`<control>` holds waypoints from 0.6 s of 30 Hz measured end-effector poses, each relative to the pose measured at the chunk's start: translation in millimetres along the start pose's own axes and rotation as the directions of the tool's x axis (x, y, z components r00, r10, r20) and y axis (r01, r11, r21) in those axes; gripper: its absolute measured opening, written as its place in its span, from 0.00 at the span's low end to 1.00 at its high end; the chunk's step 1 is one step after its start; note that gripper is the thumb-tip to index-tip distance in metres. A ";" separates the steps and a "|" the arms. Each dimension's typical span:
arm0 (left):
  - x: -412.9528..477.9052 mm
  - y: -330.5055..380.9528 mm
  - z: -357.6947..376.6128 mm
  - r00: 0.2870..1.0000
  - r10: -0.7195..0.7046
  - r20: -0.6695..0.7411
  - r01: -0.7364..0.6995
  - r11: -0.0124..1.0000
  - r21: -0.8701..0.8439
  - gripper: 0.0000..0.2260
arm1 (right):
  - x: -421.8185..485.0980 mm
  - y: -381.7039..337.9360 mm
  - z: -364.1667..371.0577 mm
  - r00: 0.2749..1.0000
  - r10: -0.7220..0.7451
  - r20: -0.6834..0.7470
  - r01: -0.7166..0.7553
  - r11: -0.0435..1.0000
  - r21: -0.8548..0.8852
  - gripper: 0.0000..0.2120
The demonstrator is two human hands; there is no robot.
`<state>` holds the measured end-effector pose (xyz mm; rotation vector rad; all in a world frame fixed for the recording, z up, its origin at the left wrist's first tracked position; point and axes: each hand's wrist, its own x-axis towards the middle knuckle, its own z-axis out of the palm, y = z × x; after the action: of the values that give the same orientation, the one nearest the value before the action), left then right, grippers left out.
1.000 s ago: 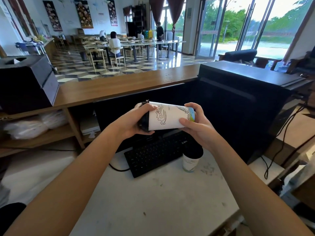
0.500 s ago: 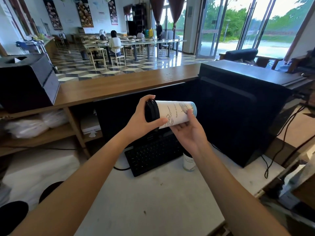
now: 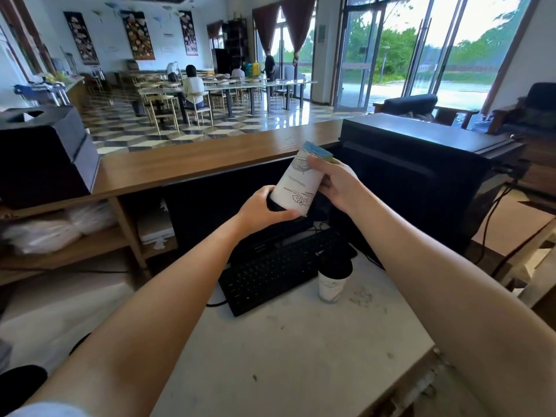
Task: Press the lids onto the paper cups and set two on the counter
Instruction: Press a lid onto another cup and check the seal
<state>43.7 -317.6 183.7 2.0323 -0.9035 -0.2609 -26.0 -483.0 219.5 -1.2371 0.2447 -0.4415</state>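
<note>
Both hands are gripping one paper cup (image 3: 296, 183) tilted above the keyboard (image 3: 270, 270): left hand (image 3: 260, 210) clasping its black lid (image 3: 275, 204), right hand (image 3: 334, 183) holding the base. Lid-pressing seems underway; next, turning it upright beside the lidded cup (image 3: 332, 281) standing right of the keyboard.

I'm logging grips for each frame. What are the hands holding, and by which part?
Both hold one white printed paper cup, tilted: left hand wraps its black lidded end, right hand grips the side near its blue base.
</note>
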 end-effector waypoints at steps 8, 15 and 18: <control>20.0 -5.3 9.7 1.000 0.003 -0.006 -0.004 0.999 -0.035 0.31 | 13.1 -16.6 10.1 0.998 -0.058 0.037 0.068 0.931 -0.358 0.25; 23.2 -8.0 15.5 1.000 -0.020 0.009 0.021 0.996 -0.084 0.30 | 13.5 -20.1 8.3 0.998 -0.054 0.041 0.066 0.898 -0.435 0.26; 23.4 -8.1 19.3 0.999 -0.031 0.009 0.032 0.994 -0.100 0.30 | 13.4 -20.3 6.8 0.998 -0.049 0.046 0.065 0.890 -0.451 0.25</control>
<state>55.0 -343.0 169.2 1.9554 -0.8467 -0.3249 -15.1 -488.4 241.6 -1.7135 0.2935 -0.4263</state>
